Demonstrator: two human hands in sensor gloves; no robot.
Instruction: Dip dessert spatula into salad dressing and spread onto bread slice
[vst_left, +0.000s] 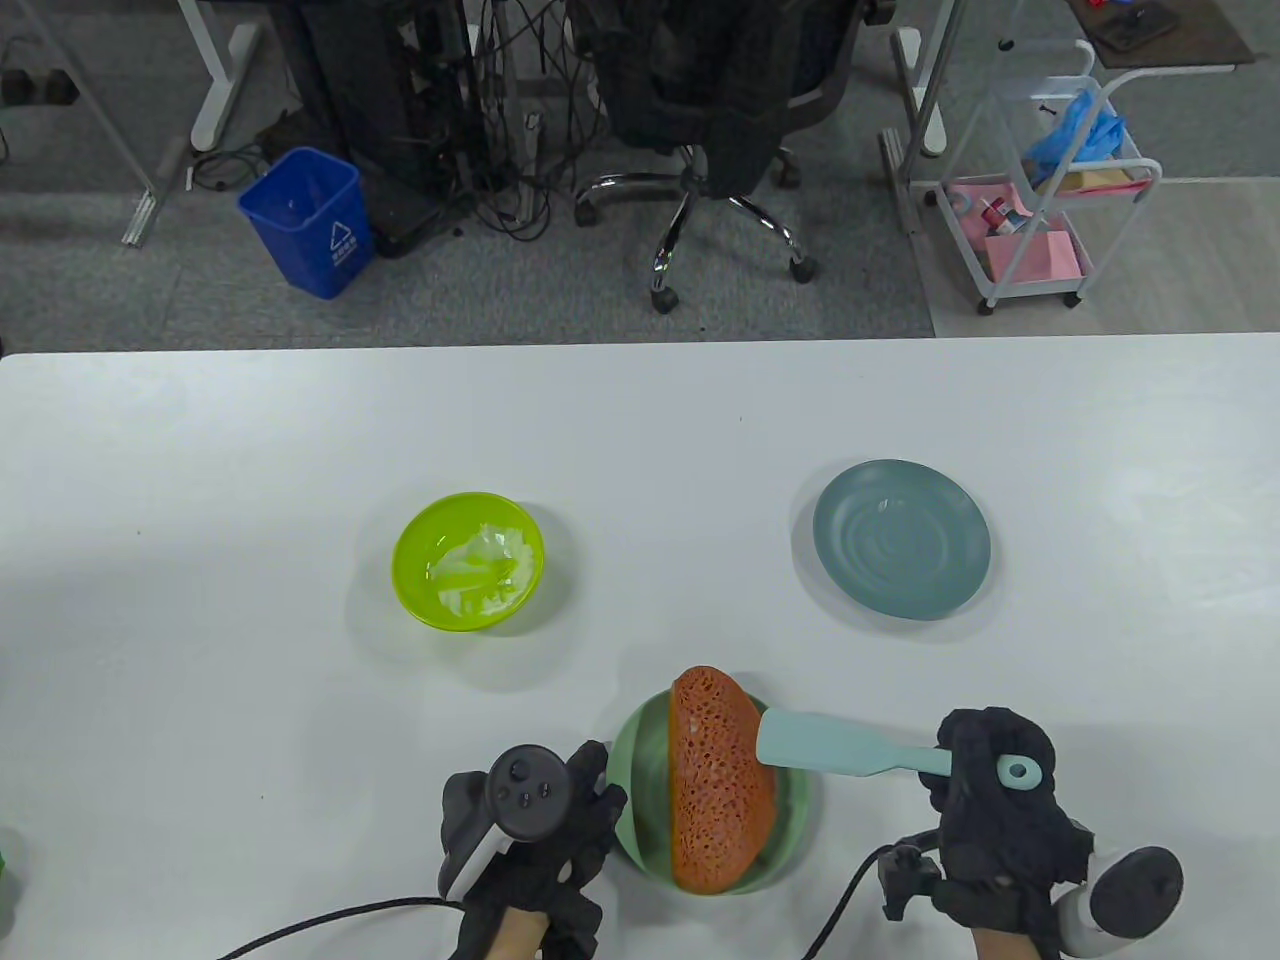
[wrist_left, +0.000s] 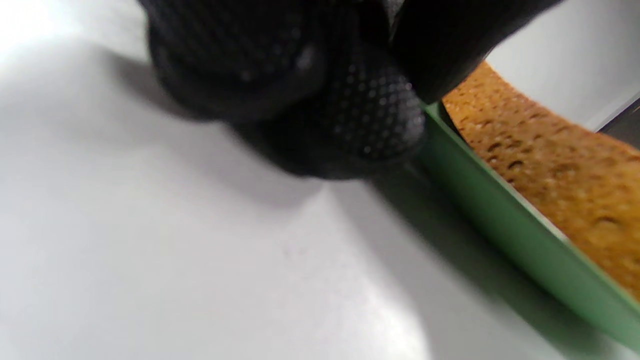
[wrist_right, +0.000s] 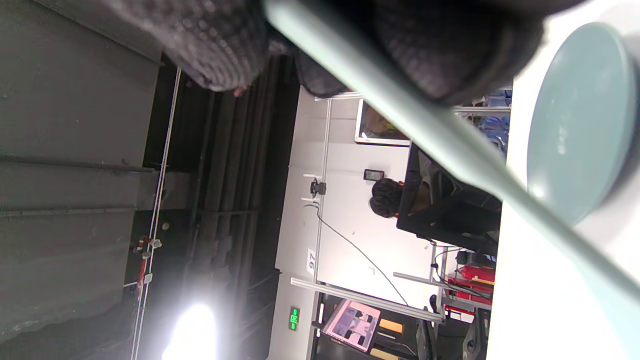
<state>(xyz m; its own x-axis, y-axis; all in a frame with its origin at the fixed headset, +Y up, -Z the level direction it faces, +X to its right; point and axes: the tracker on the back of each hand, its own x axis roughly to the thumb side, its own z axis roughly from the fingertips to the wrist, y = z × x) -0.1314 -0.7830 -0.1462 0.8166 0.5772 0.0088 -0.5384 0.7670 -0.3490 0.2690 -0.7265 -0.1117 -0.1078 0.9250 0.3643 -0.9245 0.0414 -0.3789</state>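
A brown porous bread slice (vst_left: 718, 780) lies on a green plate (vst_left: 640, 760) at the table's front middle. My right hand (vst_left: 990, 790) grips the handle of a light blue dessert spatula (vst_left: 830, 752); its blade rests on the bread's right edge. The spatula handle (wrist_right: 450, 150) crosses the right wrist view under my fingers. My left hand (vst_left: 560, 810) rests on the table with fingers against the plate's left rim (wrist_left: 500, 210), bread (wrist_left: 560, 165) beside it. A lime green bowl (vst_left: 468, 560) with white salad dressing stands at the left middle.
An empty blue-grey plate (vst_left: 901, 538) sits at the right middle of the table; it also shows in the right wrist view (wrist_right: 575, 125). Beyond the table's far edge stand a blue bin (vst_left: 308, 220), an office chair (vst_left: 720, 120) and a cart (vst_left: 1050, 190).
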